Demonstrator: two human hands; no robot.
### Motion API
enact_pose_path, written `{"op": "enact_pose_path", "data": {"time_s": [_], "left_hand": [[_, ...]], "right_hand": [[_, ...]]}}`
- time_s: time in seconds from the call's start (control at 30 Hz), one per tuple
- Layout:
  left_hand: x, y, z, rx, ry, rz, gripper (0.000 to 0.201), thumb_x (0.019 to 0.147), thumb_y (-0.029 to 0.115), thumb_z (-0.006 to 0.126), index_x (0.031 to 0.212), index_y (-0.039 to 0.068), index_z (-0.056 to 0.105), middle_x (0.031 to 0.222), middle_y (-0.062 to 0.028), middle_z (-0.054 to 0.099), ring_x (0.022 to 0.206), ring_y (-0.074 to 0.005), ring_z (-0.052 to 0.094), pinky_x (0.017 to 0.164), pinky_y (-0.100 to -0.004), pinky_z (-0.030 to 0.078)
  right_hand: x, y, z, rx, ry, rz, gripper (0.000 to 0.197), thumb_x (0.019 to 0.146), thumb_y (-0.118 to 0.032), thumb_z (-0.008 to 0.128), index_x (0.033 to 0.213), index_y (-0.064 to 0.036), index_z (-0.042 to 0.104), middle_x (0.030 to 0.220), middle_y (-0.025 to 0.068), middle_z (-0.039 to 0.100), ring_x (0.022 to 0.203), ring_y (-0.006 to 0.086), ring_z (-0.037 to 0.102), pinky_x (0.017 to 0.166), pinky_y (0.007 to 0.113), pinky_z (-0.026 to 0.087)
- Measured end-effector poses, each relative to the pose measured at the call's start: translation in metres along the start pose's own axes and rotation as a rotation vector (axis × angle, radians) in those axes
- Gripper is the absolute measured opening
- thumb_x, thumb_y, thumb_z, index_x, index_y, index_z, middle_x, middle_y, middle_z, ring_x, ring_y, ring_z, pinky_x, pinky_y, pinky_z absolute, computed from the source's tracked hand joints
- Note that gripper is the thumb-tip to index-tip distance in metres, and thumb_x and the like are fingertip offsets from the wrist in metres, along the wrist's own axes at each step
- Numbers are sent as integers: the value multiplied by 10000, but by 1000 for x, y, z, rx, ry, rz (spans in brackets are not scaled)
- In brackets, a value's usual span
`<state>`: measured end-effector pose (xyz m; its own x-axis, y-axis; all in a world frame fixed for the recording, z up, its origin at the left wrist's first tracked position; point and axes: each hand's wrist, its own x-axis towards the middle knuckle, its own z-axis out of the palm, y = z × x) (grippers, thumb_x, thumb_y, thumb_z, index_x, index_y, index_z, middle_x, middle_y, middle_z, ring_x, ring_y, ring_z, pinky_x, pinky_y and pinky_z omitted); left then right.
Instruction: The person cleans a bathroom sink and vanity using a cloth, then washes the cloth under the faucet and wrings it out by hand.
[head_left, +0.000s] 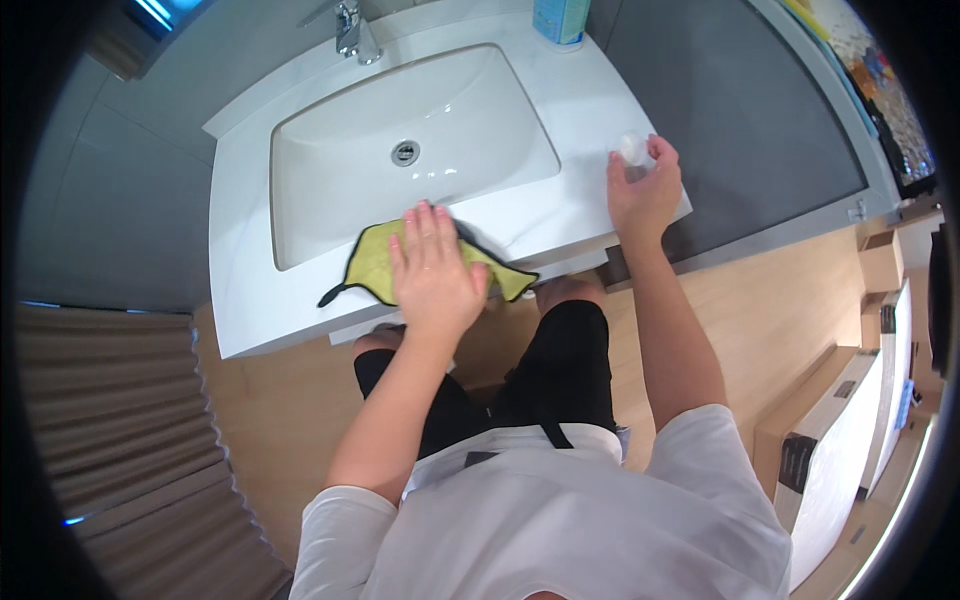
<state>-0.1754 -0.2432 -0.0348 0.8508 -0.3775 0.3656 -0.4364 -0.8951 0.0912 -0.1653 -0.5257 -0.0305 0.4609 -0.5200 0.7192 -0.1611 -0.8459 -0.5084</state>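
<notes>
My left hand (437, 275) lies flat, fingers stretched out, on a yellow-green cleaning cloth (372, 265) with dark edging. The cloth covers part of the basin's front rim and droops over the counter's front edge; a dark loop sticks out at its left corner. At the counter's right end, the fingers and thumb of my right hand (645, 195) are closed around a small whitish, see-through round container (632, 150). Its exact kind is too unclear to tell. Between and beyond my hands is the white sink basin (470, 125), with a metal drain (405, 153).
A chrome faucet (352, 35) stands behind the basin. On the back right of the white counter (590, 110) is a blue bottle (560, 22). A grey panel (750, 120) adjoins the counter. Boxes (835, 430) stand at right; a brown curtain (120, 430) hangs at left.
</notes>
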Motion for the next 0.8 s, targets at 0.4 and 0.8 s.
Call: {"op": "enact_pose_path", "data": {"time_s": [0.4,0.8], "left_hand": [[32,85,11,-123,-90,151,803,859,388,674,1486,-31,397,1539,-231,412,1474,-371,331,1207,-567,223],[-33,-83,-11,42,-18,-31,734,881,211,590,1549,36,342,1616,-154,342,1509,-329,290,1227,-538,184]], "right_hand": [[-2,14,-3,31,47,-99,529,717,-210,798,1158,5,599,1037,203,659,970,395,631,853,503,492],[-2,1,-13,92,-33,1,614,746,-88,754,1286,8,478,1185,207,528,1125,418,522,977,481,432]]}}
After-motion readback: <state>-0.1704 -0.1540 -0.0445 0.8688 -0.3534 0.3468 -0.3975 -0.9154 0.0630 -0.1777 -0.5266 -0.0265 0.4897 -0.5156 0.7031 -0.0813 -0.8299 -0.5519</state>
